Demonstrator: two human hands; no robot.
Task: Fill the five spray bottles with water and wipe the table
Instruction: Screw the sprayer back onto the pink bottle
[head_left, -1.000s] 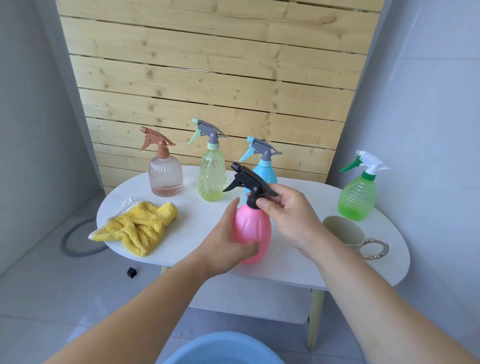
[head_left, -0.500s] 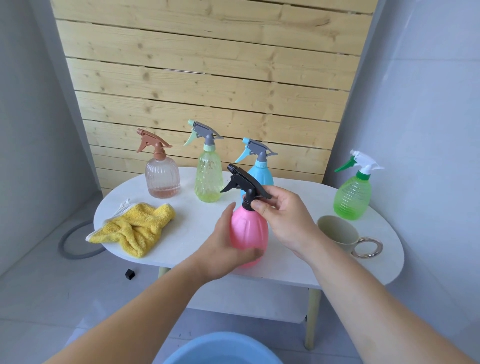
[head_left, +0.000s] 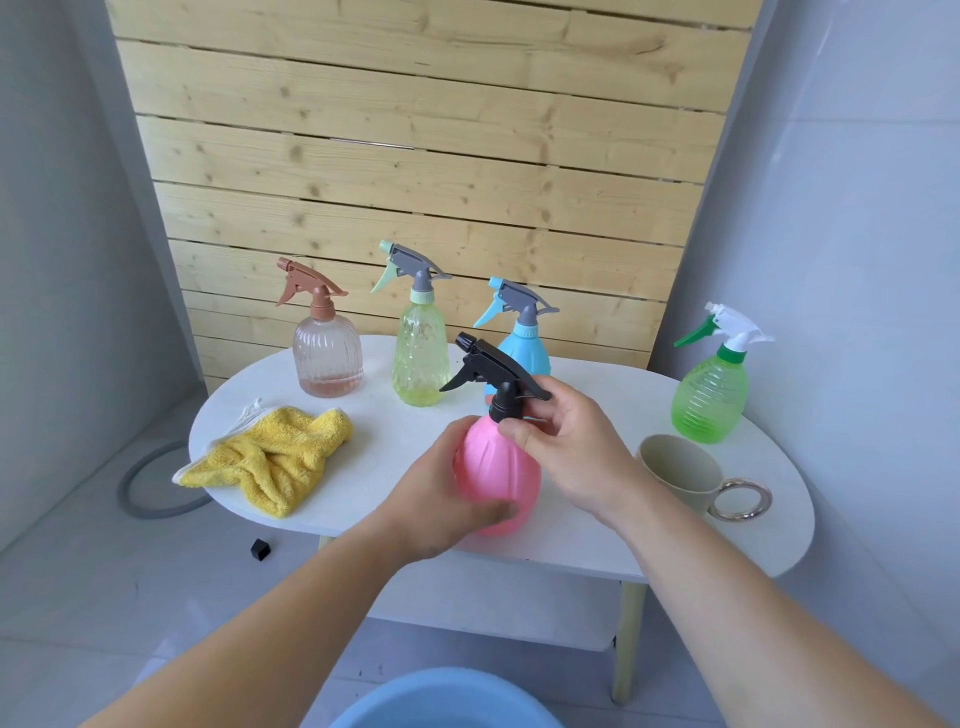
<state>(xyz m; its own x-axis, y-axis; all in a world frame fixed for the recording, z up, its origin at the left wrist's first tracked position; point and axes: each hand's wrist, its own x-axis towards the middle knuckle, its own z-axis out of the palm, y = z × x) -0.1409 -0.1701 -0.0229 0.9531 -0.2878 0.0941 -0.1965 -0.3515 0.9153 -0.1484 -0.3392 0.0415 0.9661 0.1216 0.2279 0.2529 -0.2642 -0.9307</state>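
A pink spray bottle (head_left: 496, 467) with a black trigger head (head_left: 488, 371) stands at the front middle of the white oval table (head_left: 597, 540). My left hand (head_left: 441, 499) wraps its body from the left. My right hand (head_left: 566, 441) pinches the black collar at its neck. Behind stand a clear brown-topped bottle (head_left: 327, 358), a yellow-green bottle (head_left: 420, 358) and a blue bottle (head_left: 527, 343), partly hidden by the pink one. A green bottle (head_left: 709, 395) stands at the right. A yellow cloth (head_left: 275, 457) lies crumpled at the left.
A beige cup (head_left: 680, 470) with a ring handle sits right of my right hand. A blue basin rim (head_left: 441, 696) shows on the floor below. A grey ring (head_left: 150, 488) and a small black cap (head_left: 260, 549) lie on the floor at the left. Wooden slats back the table.
Both hands keep their hold on the pink bottle. The trigger head has turned slightly and my right fingers have shifted around the collar.
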